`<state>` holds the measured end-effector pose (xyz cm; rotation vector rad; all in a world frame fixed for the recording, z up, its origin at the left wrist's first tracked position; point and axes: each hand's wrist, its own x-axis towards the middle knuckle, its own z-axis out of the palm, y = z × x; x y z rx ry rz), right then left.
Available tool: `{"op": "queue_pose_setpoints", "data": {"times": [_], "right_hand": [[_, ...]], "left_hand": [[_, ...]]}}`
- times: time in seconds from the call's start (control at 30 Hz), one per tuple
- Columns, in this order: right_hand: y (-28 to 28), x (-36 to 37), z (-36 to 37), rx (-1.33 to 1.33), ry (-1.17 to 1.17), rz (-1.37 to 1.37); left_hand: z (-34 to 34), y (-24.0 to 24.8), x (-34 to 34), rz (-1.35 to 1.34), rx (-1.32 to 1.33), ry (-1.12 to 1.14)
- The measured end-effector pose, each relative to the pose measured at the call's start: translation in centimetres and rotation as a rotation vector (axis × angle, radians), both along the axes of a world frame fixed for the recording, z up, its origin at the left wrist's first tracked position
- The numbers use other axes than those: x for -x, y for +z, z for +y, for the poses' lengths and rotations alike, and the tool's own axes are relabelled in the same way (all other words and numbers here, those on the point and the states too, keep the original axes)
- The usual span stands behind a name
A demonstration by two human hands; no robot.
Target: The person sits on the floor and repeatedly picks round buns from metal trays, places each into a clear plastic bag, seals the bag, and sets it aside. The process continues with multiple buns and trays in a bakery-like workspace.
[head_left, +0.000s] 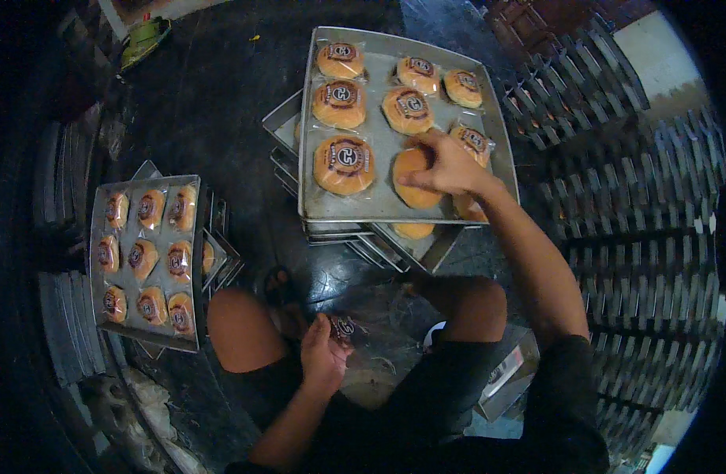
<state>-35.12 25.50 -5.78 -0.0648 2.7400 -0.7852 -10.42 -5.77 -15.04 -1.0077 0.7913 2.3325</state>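
My right hand [451, 164] reaches over the large metal tray [394, 207], its thumb and fingers closed around a round golden bun [414, 188]. No wrapper or print shows on that bun. Most other buns on this tray sit in clear printed bags, like the wrapped bun [345, 164] to its left. My forearm partly hides the buns at the tray's right side. Low between my knees, my left hand [323, 359] pinches a clear plastic bag [344, 327] with dark printing.
More trays [363, 241] are stacked crosswise beneath the large one. Another stack on the left has a top tray [148, 332] of bagged buns. Piled trays [639, 276] line the right side. An open cardboard box [514, 378] stands by my right leg.
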Motion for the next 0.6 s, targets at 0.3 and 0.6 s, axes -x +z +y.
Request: {"op": "queue_pose_setpoints", "data": {"times": [0.3, 0.6], "right_hand": [[3.0, -10.4, 1.9, 0.387, -0.25, 0.351], [1.6, -38.4, -8.3, 1.823, -1.003, 0.079]], "left_hand": [[-1.5, 1.4, 2.1, 0.204, 0.265, -0.064], [0.0, 7.5, -0.7, 0.524, 0.437, -0.07]]}}
